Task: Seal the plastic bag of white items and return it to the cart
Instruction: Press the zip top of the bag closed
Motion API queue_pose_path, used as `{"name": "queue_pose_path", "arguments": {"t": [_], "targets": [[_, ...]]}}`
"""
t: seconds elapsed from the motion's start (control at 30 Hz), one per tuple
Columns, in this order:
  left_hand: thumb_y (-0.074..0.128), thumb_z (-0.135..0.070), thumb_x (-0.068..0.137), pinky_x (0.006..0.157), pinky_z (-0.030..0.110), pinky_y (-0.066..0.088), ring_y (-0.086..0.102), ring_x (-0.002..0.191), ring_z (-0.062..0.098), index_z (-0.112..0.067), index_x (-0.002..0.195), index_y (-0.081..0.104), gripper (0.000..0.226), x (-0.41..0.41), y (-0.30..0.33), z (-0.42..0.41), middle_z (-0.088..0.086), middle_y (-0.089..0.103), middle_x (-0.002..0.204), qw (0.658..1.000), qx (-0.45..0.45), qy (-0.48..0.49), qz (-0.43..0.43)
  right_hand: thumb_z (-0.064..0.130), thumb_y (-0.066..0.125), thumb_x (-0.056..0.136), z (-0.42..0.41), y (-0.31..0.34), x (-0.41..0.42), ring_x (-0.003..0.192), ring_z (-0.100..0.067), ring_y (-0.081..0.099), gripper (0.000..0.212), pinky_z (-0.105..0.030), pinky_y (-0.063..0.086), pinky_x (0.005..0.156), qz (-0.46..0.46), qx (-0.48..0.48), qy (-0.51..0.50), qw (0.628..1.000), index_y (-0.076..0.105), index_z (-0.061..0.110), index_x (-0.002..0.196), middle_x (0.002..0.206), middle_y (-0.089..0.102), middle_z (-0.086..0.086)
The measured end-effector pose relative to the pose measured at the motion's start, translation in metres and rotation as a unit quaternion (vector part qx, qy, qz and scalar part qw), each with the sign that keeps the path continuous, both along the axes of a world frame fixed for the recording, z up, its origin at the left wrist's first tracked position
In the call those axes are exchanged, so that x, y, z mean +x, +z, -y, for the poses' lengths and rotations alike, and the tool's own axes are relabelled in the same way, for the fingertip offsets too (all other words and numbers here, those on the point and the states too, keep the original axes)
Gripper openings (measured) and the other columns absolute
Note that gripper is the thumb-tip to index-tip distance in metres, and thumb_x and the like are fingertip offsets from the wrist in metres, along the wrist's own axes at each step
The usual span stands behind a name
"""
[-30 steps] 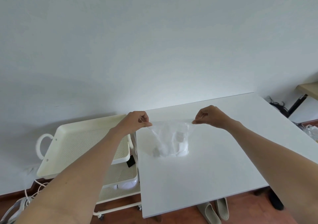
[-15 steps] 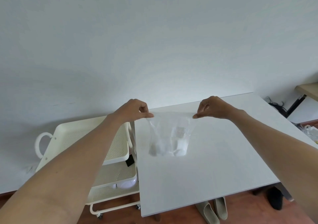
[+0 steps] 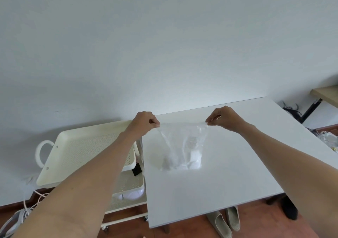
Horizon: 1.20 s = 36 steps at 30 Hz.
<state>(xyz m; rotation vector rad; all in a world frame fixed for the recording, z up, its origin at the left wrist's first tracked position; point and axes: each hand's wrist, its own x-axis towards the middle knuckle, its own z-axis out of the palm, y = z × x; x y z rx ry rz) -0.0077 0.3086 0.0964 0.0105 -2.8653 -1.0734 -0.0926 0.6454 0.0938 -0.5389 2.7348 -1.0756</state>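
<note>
A clear plastic bag [image 3: 180, 146] with white items [image 3: 193, 162] in its bottom stands on the white table [image 3: 228, 173], stretched taut by its top edge. My left hand [image 3: 144, 122] pinches the bag's top left corner. My right hand [image 3: 224, 117] pinches the top right corner. The cream cart [image 3: 78, 151] stands left of the table, its top tray under my left forearm.
The cart's lower shelves hold a white round object [image 3: 132, 194] and a small black item [image 3: 137, 171]. Cables [image 3: 27, 206] lie on the floor at the left, slippers [image 3: 224, 221] under the table's front edge. A wooden shelf [image 3: 327, 93] and clutter sit at the right.
Both hands have risen with the bag's top edge, so the bag hangs more upright and taut. The hands have spread slightly apart.
</note>
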Motion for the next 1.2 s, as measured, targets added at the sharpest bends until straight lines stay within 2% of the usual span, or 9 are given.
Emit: {"name": "queue_pose_path", "arguments": {"t": [0.13, 0.27, 0.4, 0.47, 0.63, 0.77, 0.93, 1.03, 1.2], "targets": [[0.082, -0.009, 0.077, 0.082, 0.024, 0.056, 0.072, 0.083, 0.012, -0.007, 0.081, 0.076, 0.008, -0.001, 0.006, 0.002, -0.001, 0.076, 0.085, 0.995, 0.085, 0.039, -0.043, 0.01, 0.088, 0.077, -0.004, 0.0, 0.0, 0.081, -0.006, 0.073, 0.012, -0.016, 0.051, 0.074, -0.009, -0.066, -0.039, 0.997, 0.082, 0.014, 0.086, 0.087, 0.079, 0.005], [0.082, -0.007, 0.076, 0.085, 0.026, 0.057, 0.072, 0.083, 0.011, -0.005, 0.082, 0.075, 0.009, 0.0, 0.004, 0.002, 0.001, 0.076, 0.085, 0.991, 0.122, 0.049, -0.039, 0.008, 0.085, 0.08, -0.001, -0.003, -0.001, 0.084, -0.007, 0.073, 0.011, -0.023, 0.056, 0.077, -0.02, -0.076, -0.046, 0.996, 0.081, 0.014, 0.088, 0.089, 0.078, 0.005], [0.08, -0.011, 0.077, 0.086, 0.032, 0.057, 0.071, 0.087, 0.015, -0.01, 0.084, 0.077, 0.008, 0.0, 0.003, 0.002, 0.0, 0.076, 0.088, 0.997, 0.07, 0.014, 0.03, 0.007, 0.072, 0.092, 0.005, -0.006, -0.002, 0.083, -0.005, 0.062, 0.018, -0.008, 0.043, 0.073, -0.044, 0.013, 0.011, 0.999, 0.084, 0.019, 0.097, 0.097, 0.065, 0.004], [0.077, -0.011, 0.08, 0.089, 0.034, 0.056, 0.071, 0.09, 0.017, -0.012, 0.087, 0.078, 0.006, 0.001, 0.0, -0.001, 0.001, 0.076, 0.092, 0.998, 0.032, -0.003, 0.049, 0.005, 0.067, 0.095, 0.008, -0.009, 0.0, 0.085, -0.007, 0.059, 0.022, -0.007, 0.04, 0.074, -0.034, 0.045, 0.025, 0.998, 0.083, 0.018, 0.101, 0.102, 0.063, 0.0], [0.077, -0.019, 0.083, 0.086, 0.024, 0.05, 0.068, 0.096, 0.02, -0.014, 0.097, 0.077, 0.016, 0.001, -0.006, -0.01, 0.003, 0.074, 0.101, 0.996, 0.012, -0.029, 0.08, 0.014, 0.071, 0.093, 0.014, -0.01, 0.002, 0.092, -0.014, 0.063, 0.016, -0.021, 0.046, 0.084, -0.001, 0.053, 0.031, 0.998, 0.082, 0.018, 0.104, 0.109, 0.06, -0.003], [0.078, -0.026, 0.082, 0.092, 0.033, 0.05, 0.067, 0.098, 0.016, -0.017, 0.094, 0.077, 0.014, -0.002, -0.009, -0.015, 0.003, 0.073, 0.103, 0.993, 0.001, -0.058, 0.106, 0.025, 0.081, 0.087, 0.016, -0.011, 0.004, 0.098, -0.018, 0.063, 0.012, -0.03, 0.051, 0.091, 0.022, 0.056, 0.048, 0.997, 0.083, 0.02, 0.098, 0.109, 0.063, 0.004], [0.081, -0.036, 0.076, 0.082, 0.025, 0.049, 0.068, 0.09, 0.01, -0.027, 0.083, 0.076, 0.013, -0.001, -0.012, -0.015, -0.009, 0.074, 0.088, 0.985, 0.011, -0.089, 0.147, 0.034, 0.083, 0.084, 0.019, -0.013, 0.003, 0.104, -0.011, 0.064, 0.017, -0.027, 0.048, 0.095, 0.043, 0.052, 0.064, 0.996, 0.083, 0.022, 0.096, 0.106, 0.074, 0.015], [0.078, -0.027, 0.082, 0.083, 0.024, 0.049, 0.068, 0.091, 0.015, -0.02, 0.089, 0.079, 0.01, -0.002, -0.014, -0.013, -0.012, 0.075, 0.087, 0.991, 0.005, -0.084, 0.103, 0.033, 0.083, 0.084, 0.017, -0.013, 0.001, 0.106, -0.01, 0.066, 0.014, -0.028, 0.049, 0.097, 0.036, 0.03, 0.062, 0.997, 0.084, 0.024, 0.095, 0.102, 0.077, 0.015], [0.073, -0.014, 0.086, 0.082, 0.03, 0.05, 0.064, 0.085, 0.016, -0.01, 0.09, 0.078, 0.007, -0.005, -0.004, -0.018, -0.002, 0.073, 0.095, 0.998, 0.024, -0.028, -0.042, 0.034, 0.083, 0.084, 0.016, -0.004, -0.003, 0.094, 0.009, 0.066, 0.013, -0.016, 0.046, 0.085, 0.02, -0.016, 0.041, 0.999, 0.084, 0.026, 0.094, 0.094, 0.078, 0.017]]}}
